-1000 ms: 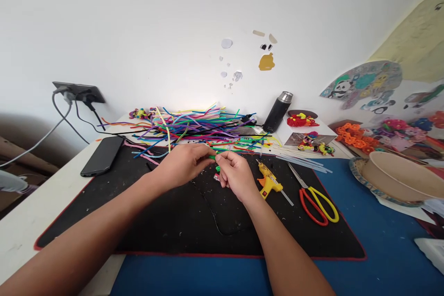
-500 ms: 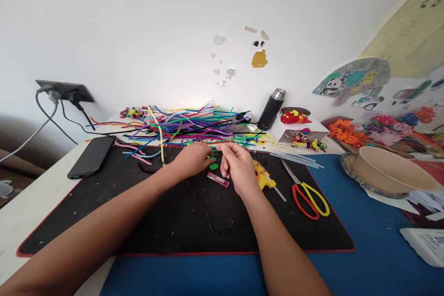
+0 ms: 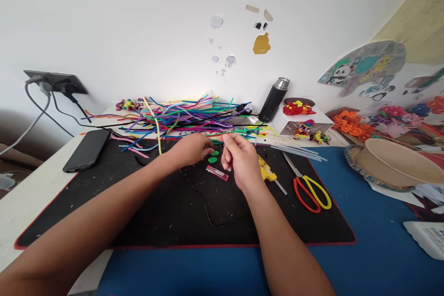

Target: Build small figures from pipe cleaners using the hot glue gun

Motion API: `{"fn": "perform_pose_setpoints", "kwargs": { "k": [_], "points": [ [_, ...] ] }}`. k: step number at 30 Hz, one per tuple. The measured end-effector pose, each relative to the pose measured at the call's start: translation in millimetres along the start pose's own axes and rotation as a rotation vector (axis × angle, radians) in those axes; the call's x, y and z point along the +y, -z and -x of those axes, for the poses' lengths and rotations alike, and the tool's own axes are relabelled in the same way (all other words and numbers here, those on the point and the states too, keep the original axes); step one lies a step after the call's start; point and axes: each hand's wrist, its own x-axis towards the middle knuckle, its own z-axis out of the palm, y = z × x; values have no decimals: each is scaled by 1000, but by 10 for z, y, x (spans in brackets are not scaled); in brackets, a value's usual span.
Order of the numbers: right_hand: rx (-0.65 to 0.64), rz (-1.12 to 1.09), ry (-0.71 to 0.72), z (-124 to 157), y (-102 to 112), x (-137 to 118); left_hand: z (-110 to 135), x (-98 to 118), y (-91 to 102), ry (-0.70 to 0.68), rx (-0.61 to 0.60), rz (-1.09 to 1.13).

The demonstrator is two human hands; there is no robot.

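Observation:
My left hand (image 3: 194,149) hovers low over the black mat (image 3: 156,212), its fingers bent and slightly apart, with nothing visible in them. Just past its fingertips lie two small green coiled pieces (image 3: 212,160), which look like bent pipe cleaner. To their right, my right hand (image 3: 241,159) is closed, thumb pressed against the index finger; whatever it pinches is too small or hidden to make out. A pink-red lighter (image 3: 217,173) rests on the mat below both hands. Partly behind my right wrist is a yellow glue gun (image 3: 267,171) with a clear stick in it.
Loose coloured pipe cleaners (image 3: 187,118) pile along the wall. Red-and-yellow-handled scissors (image 3: 308,189) and clear glue sticks (image 3: 298,151) lie right. A phone (image 3: 86,150) sits left. Farther back are a black flask (image 3: 274,100), a white box (image 3: 315,122) and a beige bowl (image 3: 398,162).
My left fingers have drawn off a green piece, which now lies beside the other on the mat. My right hand keeps its pinch. The whole view has shifted slightly.

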Motion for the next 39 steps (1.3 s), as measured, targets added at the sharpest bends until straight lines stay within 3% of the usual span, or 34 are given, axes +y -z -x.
{"fn": "perform_pose_setpoints", "kwargs": {
  "k": [8,23,27,32,39],
  "points": [
    [-6,-15,7,2,-4,2,205,119,-80,1,-7,-57],
    [-28,3,-20,45,-42,-44,69,202,-170,-82,-41,63],
    [-27,-29,-6,47,-35,-52,84,174,-63,-38,-59,63],
    [-27,-56,13,46,-30,-60,36,44,105,25,21,-11],
    [21,-79,17,39,-21,-97,-92,23,-11,-34,-79,-101]
  ]
}}
